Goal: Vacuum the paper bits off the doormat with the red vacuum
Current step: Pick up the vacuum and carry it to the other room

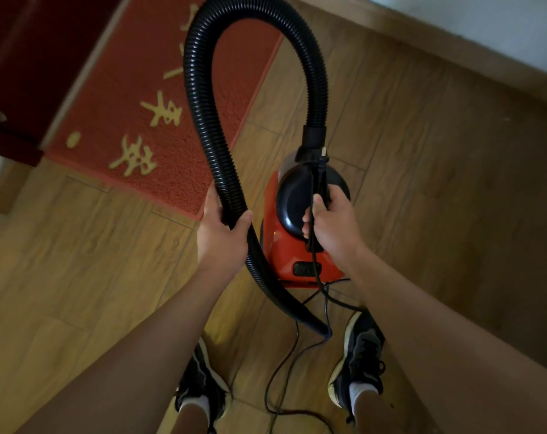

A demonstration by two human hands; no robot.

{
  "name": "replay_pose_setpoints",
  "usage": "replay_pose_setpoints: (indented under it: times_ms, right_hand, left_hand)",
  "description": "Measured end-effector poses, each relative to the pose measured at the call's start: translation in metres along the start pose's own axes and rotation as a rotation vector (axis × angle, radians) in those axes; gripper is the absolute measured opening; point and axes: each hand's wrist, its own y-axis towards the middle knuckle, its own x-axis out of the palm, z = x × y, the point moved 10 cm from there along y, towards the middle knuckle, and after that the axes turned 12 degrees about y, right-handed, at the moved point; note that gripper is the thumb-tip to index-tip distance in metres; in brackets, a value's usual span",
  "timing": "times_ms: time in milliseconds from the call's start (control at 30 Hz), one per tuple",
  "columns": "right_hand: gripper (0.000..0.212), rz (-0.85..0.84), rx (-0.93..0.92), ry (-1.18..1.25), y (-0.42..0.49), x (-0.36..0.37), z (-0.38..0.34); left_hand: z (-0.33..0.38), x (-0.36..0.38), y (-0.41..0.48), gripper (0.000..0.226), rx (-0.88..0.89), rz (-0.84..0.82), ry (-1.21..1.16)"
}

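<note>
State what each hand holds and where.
Left hand grips the black ribbed hose partway along; right hand holds the red vacuum by its black top handle.

Wood-plank floor (pixel 422 183), dark red door (pixel 31 57), pale wall (pixel 500 20) with baseboard, black sneakers (pixel 359 358).

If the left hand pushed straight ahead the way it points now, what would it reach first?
Probably the red doormat: the left hand, gripping the black hose, points toward its near edge, with only bare floor between. Depth is unclear; the hand is held above the floor.
</note>
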Motion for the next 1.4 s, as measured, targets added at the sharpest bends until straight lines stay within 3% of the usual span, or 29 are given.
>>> replay_pose_setpoints:
  times_ms: [567, 967, 1400]
  right_hand:
    - [0.017, -0.086, -0.263, 0.022, -0.115, 0.046, -0.173]
    - [0.018, -0.185, -0.467, -0.012, -0.220, 0.093, -0.341]
    - [0.018, -0.199, -0.682, 0.111, -0.364, 0.124, -0.512]
  left_hand:
    - [0.134, -0.132, -0.055, 0.065, 0.234, 0.060, -0.124]
    - [0.271, -0.258, -0.109, 0.058, 0.468, 0.114, -0.274]
    - [0.414, -0.420, -0.202, 0.053, 0.728, 0.200, -0.349]
